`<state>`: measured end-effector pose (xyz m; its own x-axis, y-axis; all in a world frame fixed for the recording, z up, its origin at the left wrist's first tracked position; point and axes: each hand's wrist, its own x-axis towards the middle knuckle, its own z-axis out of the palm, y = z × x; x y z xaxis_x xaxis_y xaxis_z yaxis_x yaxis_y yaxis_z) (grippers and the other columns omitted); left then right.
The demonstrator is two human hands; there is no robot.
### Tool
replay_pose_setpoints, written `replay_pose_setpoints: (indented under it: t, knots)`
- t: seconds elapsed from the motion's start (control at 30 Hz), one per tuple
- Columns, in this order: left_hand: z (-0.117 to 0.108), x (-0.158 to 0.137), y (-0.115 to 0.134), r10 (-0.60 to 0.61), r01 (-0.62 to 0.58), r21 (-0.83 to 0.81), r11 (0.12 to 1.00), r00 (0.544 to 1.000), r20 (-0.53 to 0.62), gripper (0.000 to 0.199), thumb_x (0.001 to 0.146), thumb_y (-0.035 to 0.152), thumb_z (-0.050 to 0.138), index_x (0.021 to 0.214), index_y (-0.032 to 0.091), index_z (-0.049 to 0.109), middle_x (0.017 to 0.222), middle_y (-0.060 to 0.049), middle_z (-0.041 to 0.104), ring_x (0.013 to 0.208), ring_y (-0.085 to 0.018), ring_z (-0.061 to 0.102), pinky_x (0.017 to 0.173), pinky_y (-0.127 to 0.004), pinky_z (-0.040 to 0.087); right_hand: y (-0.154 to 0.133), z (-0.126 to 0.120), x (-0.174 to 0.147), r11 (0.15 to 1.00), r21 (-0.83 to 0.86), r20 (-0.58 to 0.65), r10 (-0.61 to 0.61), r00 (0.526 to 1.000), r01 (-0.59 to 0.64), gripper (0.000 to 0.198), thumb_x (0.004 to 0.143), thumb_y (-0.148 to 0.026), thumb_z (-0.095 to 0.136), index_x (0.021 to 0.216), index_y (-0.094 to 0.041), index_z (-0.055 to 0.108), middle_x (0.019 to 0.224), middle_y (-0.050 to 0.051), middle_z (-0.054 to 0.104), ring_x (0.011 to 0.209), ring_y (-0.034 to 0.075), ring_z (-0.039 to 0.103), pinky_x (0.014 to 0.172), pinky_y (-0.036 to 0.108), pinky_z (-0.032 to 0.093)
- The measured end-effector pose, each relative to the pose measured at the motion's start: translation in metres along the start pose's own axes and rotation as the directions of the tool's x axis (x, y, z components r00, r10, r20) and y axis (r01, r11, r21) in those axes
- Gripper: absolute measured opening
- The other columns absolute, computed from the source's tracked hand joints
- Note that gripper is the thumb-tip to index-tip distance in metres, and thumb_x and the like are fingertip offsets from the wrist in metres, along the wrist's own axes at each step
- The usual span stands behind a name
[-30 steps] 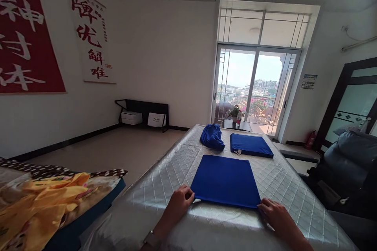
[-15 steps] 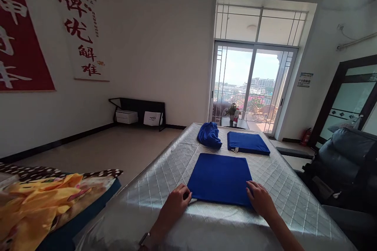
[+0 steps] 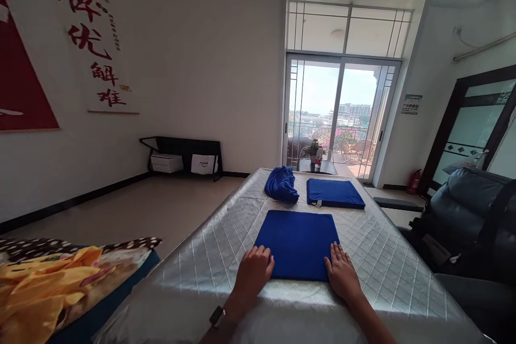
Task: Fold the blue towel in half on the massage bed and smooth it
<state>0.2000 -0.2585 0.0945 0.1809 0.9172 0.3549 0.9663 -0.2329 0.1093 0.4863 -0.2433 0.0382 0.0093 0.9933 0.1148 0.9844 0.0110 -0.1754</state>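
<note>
The cloth (image 3: pixel 297 242) looks soft, light, best held at its near corners: left hand (image 3: pixel 253 270) curled there, grip unclear; right hand (image 3: pixel 342 273) flat.

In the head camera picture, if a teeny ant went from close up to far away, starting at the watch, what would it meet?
Watch → flat blue square → neat blue stack → bottle → buildings outside.
</note>
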Motion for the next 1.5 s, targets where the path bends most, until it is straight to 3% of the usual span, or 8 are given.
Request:
replay_pose_setpoints:
  t: [0.17, 0.3, 0.4, 0.53, 0.67, 0.77, 1.23, 1.5]
  knots:
    - [0.035, 0.033, 0.095, 0.325, -0.309, -0.231, 0.923, 0.945, 0.032, 0.032, 0.099, 0.036, 0.045, 0.115, 0.020, 0.069, 0.125, -0.011, 0.069, 0.119, -0.025, 0.061, 0.103, -0.038, 0.044, -0.001, -0.003, -0.001, 1.000, -0.031, 0.014, 0.003, 1.000, -0.002, 0.066, 0.100, -0.040, 0.021, 0.156, -0.005, 0.027, 0.164, 0.012, 0.020, 0.153, 0.022, 0.013, 0.123, 0.040, 0.013]
    - [0.067, 0.050, 0.123, 0.374, -0.343, -0.287, 0.894, 0.925, 0.060, 0.056, 0.105, 0.047, 0.025, 0.146, 0.019, 0.049, 0.157, -0.010, 0.044, 0.147, -0.025, 0.034, 0.121, -0.044, 0.026, 0.000, -0.003, -0.001, 0.999, -0.045, 0.019, -0.022, 1.000, 0.022, 0.062, 0.099, -0.032, 0.020, 0.156, -0.006, 0.028, 0.164, 0.011, 0.022, 0.153, 0.021, 0.014, 0.123, 0.039, 0.013]
    - [0.076, 0.052, 0.103, 0.316, -0.269, -0.271, 0.924, 0.937, 0.147, 0.069, 0.103, 0.057, 0.014, 0.154, 0.016, 0.038, 0.162, -0.009, 0.034, 0.152, -0.025, 0.024, 0.123, -0.046, 0.020, 0.000, -0.002, 0.000, 0.999, -0.032, 0.019, -0.010, 1.000, 0.010, 0.064, 0.100, -0.039, 0.021, 0.156, -0.008, 0.027, 0.164, 0.011, 0.022, 0.153, 0.021, 0.014, 0.123, 0.039, 0.013]
    - [0.067, 0.045, 0.044, 0.197, -0.154, -0.187, 0.970, 0.951, 0.237, 0.078, 0.100, 0.064, 0.010, 0.156, 0.015, 0.031, 0.164, -0.009, 0.026, 0.153, -0.026, 0.018, 0.124, -0.047, 0.016, -0.001, -0.002, 0.000, 1.000, 0.005, 0.020, 0.019, 1.000, -0.019, 0.066, 0.100, -0.041, 0.022, 0.157, -0.008, 0.024, 0.165, 0.011, 0.020, 0.154, 0.021, 0.011, 0.124, 0.040, 0.011]
    - [0.060, 0.033, -0.020, 0.021, -0.003, -0.075, 0.997, 0.969, 0.246, 0.084, 0.098, 0.069, 0.012, 0.157, 0.011, 0.028, 0.164, -0.012, 0.022, 0.153, -0.028, 0.016, 0.124, -0.048, 0.015, -0.001, 0.000, 0.001, 1.000, -0.002, 0.025, 0.014, 1.000, -0.014, 0.067, 0.100, -0.042, 0.021, 0.157, -0.007, 0.024, 0.165, 0.009, 0.018, 0.154, 0.020, 0.009, 0.124, 0.039, 0.010]
    - [0.065, 0.025, -0.049, -0.049, 0.062, -0.050, 0.997, 0.975, 0.218, 0.089, 0.097, 0.072, 0.014, 0.157, 0.008, 0.025, 0.164, -0.016, 0.018, 0.153, -0.029, 0.016, 0.123, -0.047, 0.017, 0.000, 0.000, 0.001, 1.000, -0.017, 0.031, 0.020, 0.999, -0.020, 0.068, 0.100, -0.043, 0.019, 0.157, -0.007, 0.024, 0.165, 0.009, 0.018, 0.154, 0.020, 0.010, 0.124, 0.038, 0.011]
    - [0.068, 0.016, -0.054, -0.047, 0.061, -0.101, 0.993, 0.989, 0.139, 0.092, 0.096, 0.074, 0.016, 0.156, 0.006, 0.027, 0.163, -0.019, 0.021, 0.151, -0.029, 0.022, 0.123, -0.045, 0.021, -0.001, -0.004, 0.003, 0.999, -0.016, 0.088, 0.032, 0.996, -0.030, 0.070, 0.100, -0.045, 0.017, 0.158, -0.006, 0.018, 0.166, 0.010, 0.013, 0.154, 0.020, 0.008, 0.124, 0.038, 0.009]
    - [0.066, 0.015, -0.053, -0.046, 0.057, -0.086, 0.995, 0.992, 0.121, 0.090, 0.096, 0.072, 0.018, 0.156, 0.005, 0.029, 0.163, -0.018, 0.024, 0.151, -0.030, 0.023, 0.122, -0.046, 0.023, -0.004, -0.030, 0.021, 0.997, -0.079, 0.164, 0.038, 0.986, -0.025, 0.067, 0.100, -0.043, 0.018, 0.156, -0.008, 0.029, 0.163, 0.010, 0.027, 0.152, 0.023, 0.021, 0.123, 0.041, 0.015]
